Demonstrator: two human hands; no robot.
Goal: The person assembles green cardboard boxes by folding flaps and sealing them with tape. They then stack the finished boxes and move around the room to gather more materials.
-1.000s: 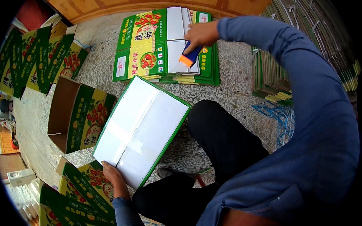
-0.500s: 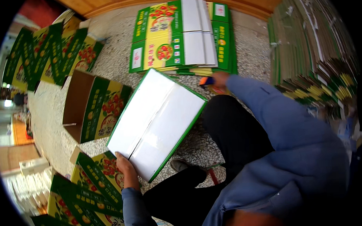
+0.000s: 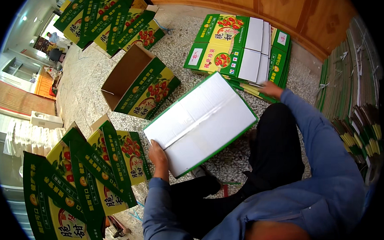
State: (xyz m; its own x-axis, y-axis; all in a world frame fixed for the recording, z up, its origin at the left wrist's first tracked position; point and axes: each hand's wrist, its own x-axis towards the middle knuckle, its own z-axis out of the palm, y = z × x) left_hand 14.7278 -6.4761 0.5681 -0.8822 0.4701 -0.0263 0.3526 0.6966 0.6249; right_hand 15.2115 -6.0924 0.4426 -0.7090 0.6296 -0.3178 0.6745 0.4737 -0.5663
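A folded carton (image 3: 200,121) lies tilted before me, its white taped face up and green along its edges. A strip of clear tape runs along the seam of that face. Closed around its near left corner is my left hand (image 3: 158,158). My right hand (image 3: 271,91) is at the near edge of a stack of flattened cartons (image 3: 223,45), green and yellow with white flaps. Its fingertips meet the edge of the stack, but blur hides whether they grip a sheet.
An open-topped carton (image 3: 143,90) stands just left of the folded one. Zigzag groups of printed cartons stand at the lower left (image 3: 83,189) and upper left (image 3: 110,22). Tied bundles of flat cardboard (image 3: 348,79) line the right side. A wooden panel (image 3: 277,9) borders the back.
My view has swung, shifting the scene rightward. My right hand has let go of an orange and dark blue tool and moved to the stack's edge. My left hand keeps its hold on the carton.
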